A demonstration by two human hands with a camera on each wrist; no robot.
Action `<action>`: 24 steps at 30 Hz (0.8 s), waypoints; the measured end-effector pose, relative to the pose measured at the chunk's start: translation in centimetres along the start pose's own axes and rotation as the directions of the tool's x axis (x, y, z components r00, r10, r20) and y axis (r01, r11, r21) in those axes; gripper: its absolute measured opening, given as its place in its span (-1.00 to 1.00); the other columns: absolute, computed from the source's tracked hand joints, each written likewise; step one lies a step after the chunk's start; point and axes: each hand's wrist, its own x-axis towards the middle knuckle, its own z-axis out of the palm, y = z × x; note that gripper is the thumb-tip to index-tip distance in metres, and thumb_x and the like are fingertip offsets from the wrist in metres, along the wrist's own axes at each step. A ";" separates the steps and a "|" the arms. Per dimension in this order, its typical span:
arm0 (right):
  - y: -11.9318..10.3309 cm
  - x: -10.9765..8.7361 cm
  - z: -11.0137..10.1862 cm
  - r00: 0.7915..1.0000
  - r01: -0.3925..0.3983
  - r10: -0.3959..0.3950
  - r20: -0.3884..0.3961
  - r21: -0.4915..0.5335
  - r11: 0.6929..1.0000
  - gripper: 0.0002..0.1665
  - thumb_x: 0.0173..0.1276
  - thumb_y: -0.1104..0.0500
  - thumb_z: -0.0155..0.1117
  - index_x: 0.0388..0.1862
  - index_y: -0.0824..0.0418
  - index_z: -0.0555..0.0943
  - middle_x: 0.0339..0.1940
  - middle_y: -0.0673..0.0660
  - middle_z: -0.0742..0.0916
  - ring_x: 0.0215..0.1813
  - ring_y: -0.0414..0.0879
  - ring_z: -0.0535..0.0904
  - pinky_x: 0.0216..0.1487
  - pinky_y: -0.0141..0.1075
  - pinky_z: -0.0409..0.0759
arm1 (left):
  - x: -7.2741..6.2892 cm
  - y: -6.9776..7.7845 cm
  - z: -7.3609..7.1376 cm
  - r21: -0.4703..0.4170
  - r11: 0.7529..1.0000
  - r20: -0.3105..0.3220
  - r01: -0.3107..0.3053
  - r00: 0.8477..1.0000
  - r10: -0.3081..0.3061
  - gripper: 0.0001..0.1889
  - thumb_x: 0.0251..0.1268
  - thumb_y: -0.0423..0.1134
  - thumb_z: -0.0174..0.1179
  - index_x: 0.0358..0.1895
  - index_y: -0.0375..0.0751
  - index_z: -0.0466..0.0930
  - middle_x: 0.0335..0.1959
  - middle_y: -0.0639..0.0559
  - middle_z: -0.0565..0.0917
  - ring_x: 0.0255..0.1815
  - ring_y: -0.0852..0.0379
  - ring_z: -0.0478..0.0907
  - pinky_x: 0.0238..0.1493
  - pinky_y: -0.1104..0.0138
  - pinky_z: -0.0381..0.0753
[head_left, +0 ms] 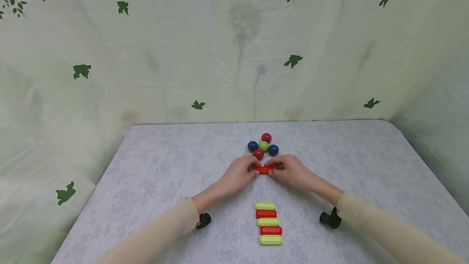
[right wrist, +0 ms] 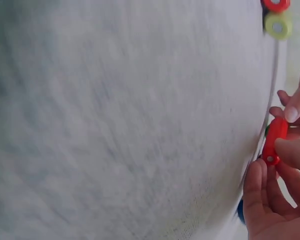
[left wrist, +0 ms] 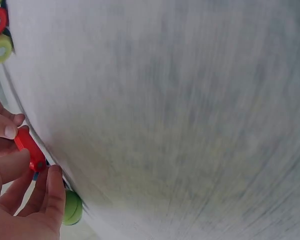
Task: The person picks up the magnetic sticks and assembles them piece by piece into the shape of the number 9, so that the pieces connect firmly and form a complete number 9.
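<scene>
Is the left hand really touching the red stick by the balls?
Touching: in the left wrist view, the left hand pinches the red stick.

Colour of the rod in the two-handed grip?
Red; the rod shows best in the left wrist view.

Long beige sleeves (head_left: pixel 154 230), black cylindrical wrist-worn devices (head_left: pixel 331 218), bare hands (head_left: pixel 239 175)

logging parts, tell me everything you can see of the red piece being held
The red piece is a short, glossy bar, seemingly plastic, a round mark at each end. The left grip and right grip pinch its opposite ends, holding it crosswise on the person's side of the balls. Contact with the table is unclear.
</scene>
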 end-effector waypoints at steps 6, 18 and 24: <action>0.4 0.8 0.0 0.999 -0.047 0.047 -0.002 -0.005 0.999 -0.77 0.30 0.29 0.36 -0.07 0.12 0.71 -0.34 -0.03 0.64 -0.25 -0.08 0.52 -0.19 -0.25 0.57 | 0.8 -0.5 0.3 -0.008 1.000 -0.005 0.017 1.000 -0.017 -0.82 0.27 -0.39 0.30 -0.08 -0.20 0.66 -0.28 0.09 0.60 -0.28 0.16 0.47 -0.23 0.36 0.50; -0.1 0.9 -1.4 0.991 -0.091 0.086 -0.098 -0.048 0.995 -0.81 0.35 0.25 0.32 -0.07 0.19 0.70 -0.23 0.00 0.69 -0.22 -0.09 0.55 -0.22 -0.27 0.58 | 1.2 -1.5 0.7 -0.187 0.978 -0.066 0.095 0.992 -0.109 -0.84 0.21 -0.37 0.37 -0.15 -0.18 0.72 -0.24 0.09 0.62 -0.34 0.19 0.49 -0.30 0.38 0.53; 0.0 1.6 -3.0 0.969 -0.149 0.114 -0.219 -0.152 0.977 -0.63 0.33 0.19 0.36 0.10 0.21 0.64 -0.02 0.18 0.65 -0.14 -0.01 0.55 -0.23 -0.22 0.59 | 1.3 -1.4 0.7 -0.238 0.961 -0.054 0.144 0.985 -0.161 -0.85 0.19 -0.37 0.37 -0.17 -0.18 0.72 -0.29 0.08 0.61 -0.39 0.17 0.48 -0.33 0.37 0.48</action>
